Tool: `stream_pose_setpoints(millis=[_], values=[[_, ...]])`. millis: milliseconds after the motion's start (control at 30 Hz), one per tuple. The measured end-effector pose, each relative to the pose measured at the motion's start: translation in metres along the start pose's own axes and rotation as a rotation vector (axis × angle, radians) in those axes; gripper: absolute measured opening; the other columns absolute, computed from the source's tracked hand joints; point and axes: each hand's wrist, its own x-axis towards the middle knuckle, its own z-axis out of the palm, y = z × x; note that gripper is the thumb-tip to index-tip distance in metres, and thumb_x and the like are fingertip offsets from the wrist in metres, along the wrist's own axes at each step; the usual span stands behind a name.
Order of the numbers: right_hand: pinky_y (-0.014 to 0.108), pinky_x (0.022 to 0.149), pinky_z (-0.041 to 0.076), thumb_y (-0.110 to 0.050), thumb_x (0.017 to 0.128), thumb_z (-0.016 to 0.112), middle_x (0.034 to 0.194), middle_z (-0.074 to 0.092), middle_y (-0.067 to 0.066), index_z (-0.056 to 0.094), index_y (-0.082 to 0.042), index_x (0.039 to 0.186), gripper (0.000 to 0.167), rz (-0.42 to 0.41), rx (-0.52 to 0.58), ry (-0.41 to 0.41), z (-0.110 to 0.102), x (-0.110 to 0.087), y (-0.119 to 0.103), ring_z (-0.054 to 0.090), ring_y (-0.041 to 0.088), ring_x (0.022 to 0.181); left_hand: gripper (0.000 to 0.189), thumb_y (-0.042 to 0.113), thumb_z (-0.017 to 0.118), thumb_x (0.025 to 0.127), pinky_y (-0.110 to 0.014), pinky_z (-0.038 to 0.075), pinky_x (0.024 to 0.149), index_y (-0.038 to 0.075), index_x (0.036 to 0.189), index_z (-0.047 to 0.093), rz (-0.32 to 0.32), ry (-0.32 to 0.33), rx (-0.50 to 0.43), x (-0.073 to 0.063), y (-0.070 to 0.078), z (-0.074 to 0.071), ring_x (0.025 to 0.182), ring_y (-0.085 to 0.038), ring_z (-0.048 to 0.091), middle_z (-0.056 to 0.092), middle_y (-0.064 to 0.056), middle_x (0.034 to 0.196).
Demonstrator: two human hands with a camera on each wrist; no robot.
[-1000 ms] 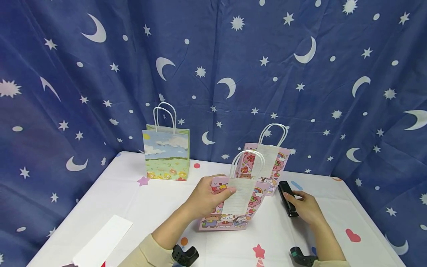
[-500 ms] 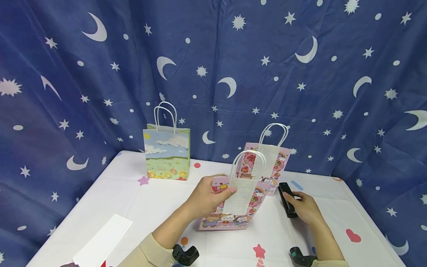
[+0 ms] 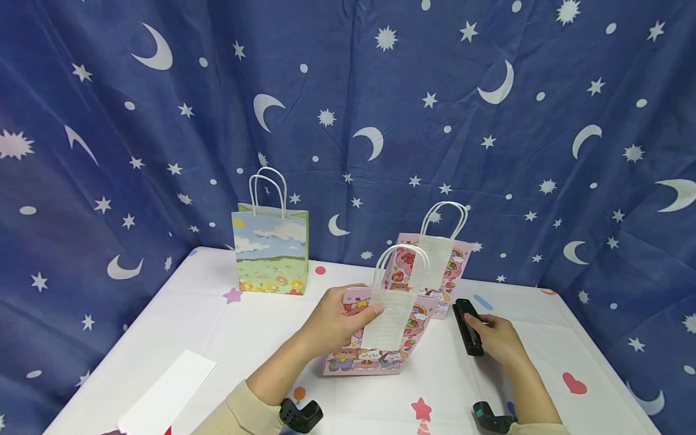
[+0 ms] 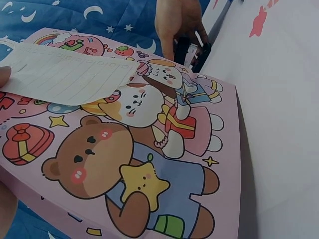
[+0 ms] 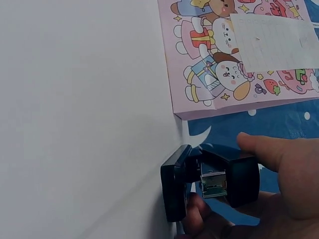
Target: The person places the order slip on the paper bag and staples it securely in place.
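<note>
My left hand (image 3: 334, 323) grips a pink cartoon gift bag (image 3: 375, 364) by its upper left side, thumb on the front. A lined paper slip (image 3: 387, 331) lies over the bag's front below the white twisted handles, with a small staple near its top. To the right, my right hand (image 3: 501, 341) holds a black stapler (image 3: 466, 331) between thumb and fingers, apart from the bag. In the right wrist view the stapler (image 5: 174, 189) is spread apart, its metal part showing. The bear print on the bag (image 4: 149, 124) fills the left wrist view.
Behind stands a second pink bag (image 3: 459, 266) with a similar slip. A landscape-print bag (image 3: 272, 248) stands back left. A white strip of paper or card (image 3: 167, 393) lies front left on the white patterned tablecloth (image 3: 261, 338). A blue star-and-moon curtain (image 3: 326, 145) hangs behind.
The stapler in my right hand has shifted very slightly toward the near side and turned a little. My left hand and the gripped bag stay in place.
</note>
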Motion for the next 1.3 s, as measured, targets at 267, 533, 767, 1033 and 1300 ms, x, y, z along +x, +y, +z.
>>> stream_pose_setpoints(millis=[267,533,767,1033,1300], values=[[0.048,0.087,0.051,-0.049,0.104,0.055,0.141,0.056,0.029,0.054,-0.005,0.147,0.062,0.010,0.014,0.166,-0.006,-0.007,-0.010,0.058,0.044,0.122,0.026,0.025,0.070,0.100,-0.031,0.063,0.083,0.018,0.126,0.068,-0.031,-0.010,-0.021,0.001,-0.002,-0.005,0.097,-0.015,0.078,0.079,-0.003,0.113],[0.030,0.086,0.044,-0.036,0.105,0.059,0.132,0.065,0.012,0.064,-0.015,0.138,0.039,-0.131,0.130,0.334,-0.013,-0.022,-0.036,0.056,0.019,0.115,0.029,0.025,0.076,0.096,-0.029,0.062,0.080,0.011,0.121,0.070,-0.072,0.022,0.018,0.003,-0.011,-0.013,0.090,-0.018,0.079,0.081,-0.009,0.103],[0.012,0.082,0.047,-0.032,0.106,0.061,0.121,0.070,0.009,0.068,-0.013,0.132,0.033,-0.377,0.136,0.251,-0.014,-0.039,-0.052,0.058,-0.005,0.097,0.029,0.028,0.080,0.092,-0.029,0.062,0.078,0.012,0.115,0.072,-0.119,0.016,0.062,0.005,-0.021,-0.024,0.083,-0.017,0.078,0.081,-0.006,0.096],[0.025,0.080,0.057,-0.023,0.102,0.068,0.110,0.071,0.012,0.068,-0.011,0.129,0.030,-0.624,0.166,-0.126,0.002,-0.046,-0.064,0.067,0.011,0.092,0.035,0.030,0.082,0.090,-0.029,0.060,0.084,0.013,0.119,0.070,-0.137,-0.064,0.095,0.004,-0.027,-0.033,0.087,-0.015,0.078,0.081,-0.003,0.102],[0.029,0.088,0.056,-0.025,0.093,0.079,0.121,0.066,0.010,0.062,-0.012,0.132,0.045,-0.637,0.115,-0.426,0.033,-0.048,-0.064,0.066,0.024,0.107,0.035,0.025,0.083,0.088,-0.032,0.060,0.084,0.014,0.118,0.071,-0.175,-0.165,0.166,0.000,-0.036,-0.041,0.089,-0.014,0.076,0.080,-0.001,0.102]])
